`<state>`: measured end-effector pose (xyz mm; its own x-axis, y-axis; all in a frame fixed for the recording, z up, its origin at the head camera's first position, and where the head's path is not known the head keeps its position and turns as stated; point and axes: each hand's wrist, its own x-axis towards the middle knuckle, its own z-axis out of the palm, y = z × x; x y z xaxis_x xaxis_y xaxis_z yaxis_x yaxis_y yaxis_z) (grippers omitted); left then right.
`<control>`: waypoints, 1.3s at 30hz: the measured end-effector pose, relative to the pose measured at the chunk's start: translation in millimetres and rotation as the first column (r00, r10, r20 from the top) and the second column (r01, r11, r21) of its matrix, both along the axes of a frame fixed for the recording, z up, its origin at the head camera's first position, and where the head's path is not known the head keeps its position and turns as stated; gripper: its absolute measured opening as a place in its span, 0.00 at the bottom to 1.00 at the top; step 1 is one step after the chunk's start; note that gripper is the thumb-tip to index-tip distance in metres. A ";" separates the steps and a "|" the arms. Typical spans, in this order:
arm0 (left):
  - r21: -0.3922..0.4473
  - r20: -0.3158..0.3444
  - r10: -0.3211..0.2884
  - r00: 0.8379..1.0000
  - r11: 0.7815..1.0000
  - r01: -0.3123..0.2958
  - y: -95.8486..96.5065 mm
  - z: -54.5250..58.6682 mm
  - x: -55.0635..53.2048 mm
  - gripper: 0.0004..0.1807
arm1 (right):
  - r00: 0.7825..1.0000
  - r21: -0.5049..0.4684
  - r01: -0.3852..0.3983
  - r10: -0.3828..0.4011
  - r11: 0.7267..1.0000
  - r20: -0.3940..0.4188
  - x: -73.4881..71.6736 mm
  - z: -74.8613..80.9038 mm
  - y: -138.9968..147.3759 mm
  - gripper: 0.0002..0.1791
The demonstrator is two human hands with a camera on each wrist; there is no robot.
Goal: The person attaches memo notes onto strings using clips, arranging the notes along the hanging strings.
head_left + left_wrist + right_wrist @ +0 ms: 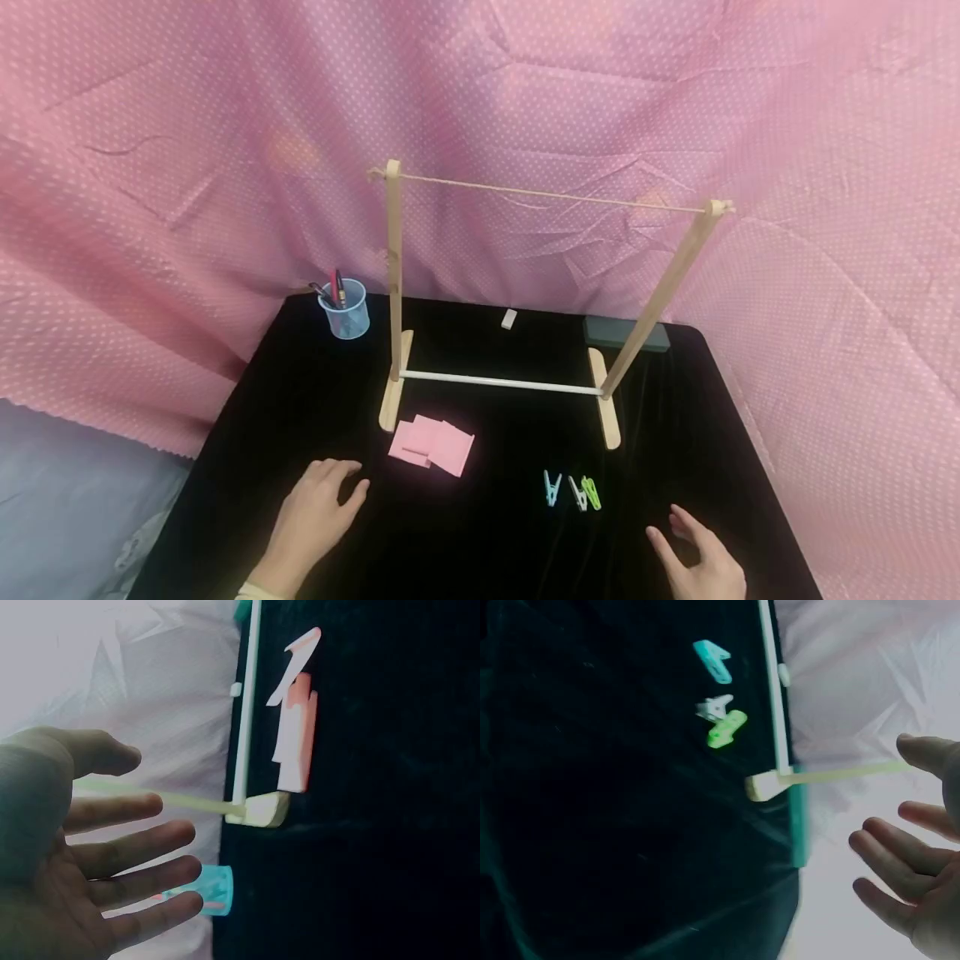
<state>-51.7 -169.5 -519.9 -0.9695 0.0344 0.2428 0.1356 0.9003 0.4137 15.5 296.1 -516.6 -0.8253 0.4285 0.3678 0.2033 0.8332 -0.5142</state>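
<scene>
The left hand (pixel 318 512) is at 8 o'clock over the black table (pixel 480 542), as read in the head view; its grip is apart, thumb and fingers spread and slightly bent. The right hand (pixel 705 565) is at 4 o'clock, its grip likewise apart, fingers loosely bent.

A pile of overlapping pink paper-like sheets (pixel 452 448) lies at 2 o'clock from the left hand, near but not touching. At 10 o'clock from the right hand lie a light blue clip (pixel 552 497), a white clip (pixel 578 493) and a lime green clip (pixel 592 495), the latter two side by side. Toward 12 o'clock stands a pale wooden frame (pixel 395 275) with a white rod (pixel 502 382) and a cord (pixel 540 193).

The lower head-view edge cuts off part of the right hand. Overlap prevents a sheet count. The frame partly hides a dark green box (pixel 606 332). In the left wrist view, fingers partly cover the light blue pen cup (pixel 349 322).
</scene>
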 end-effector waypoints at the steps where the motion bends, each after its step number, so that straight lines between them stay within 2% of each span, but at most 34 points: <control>1: 0.013 0.013 0.003 1.000 1.000 -0.003 2.7 -2.8 -0.8 0.14 | 1.000 -0.034 0.009 -0.009 0.999 -0.008 -0.7 -4.4 -1.2 0.25; 6: 0.090 0.086 0.011 0.996 0.996 -0.019 17.2 -15.3 -9.0 0.14 | 1.000 -0.175 0.004 -0.006 0.985 -0.014 -5.6 -25.2 -8.5 0.24; 9: 0.149 0.143 0.015 0.990 0.988 -0.037 25.4 -21.3 -14.8 0.13 | 0.999 -0.232 0.011 -0.004 0.973 0.032 -9.8 -35.4 -13.7 0.24; 13: 0.213 0.172 0.010 0.985 0.976 -0.047 35.3 -30.3 -21.2 0.12 | 0.993 -0.305 0.044 -0.009 0.951 0.114 -17.1 -46.8 -19.2 0.24; 17: 0.260 0.167 0.006 0.986 0.964 -0.050 46.6 -38.5 -27.0 0.14 | 0.988 -0.370 0.084 -0.030 0.925 0.149 -24.6 -59.1 -22.8 0.24; 23: 0.331 0.148 0.002 0.989 0.942 -0.052 60.2 -52.8 -37.2 0.13 | 0.994 -0.434 0.079 -0.039 0.898 0.100 -31.7 -73.6 -28.1 0.22; 29: 0.394 0.110 0.006 0.994 0.918 -0.049 67.1 -66.7 -47.0 0.13 | 0.992 -0.435 0.090 -0.040 0.896 0.122 -35.9 -80.9 -31.5 0.22; 34: 0.417 0.083 0.013 0.996 0.908 -0.046 73.1 -73.0 -53.6 0.13 | 0.995 -0.431 0.074 -0.036 0.899 0.096 -37.5 -87.6 -33.1 0.22; 39: 0.470 0.039 0.040 0.998 0.881 -0.054 78.7 -78.0 -59.8 0.15 | 0.996 -0.448 0.066 -0.035 0.892 0.077 -38.8 -96.0 -35.0 0.22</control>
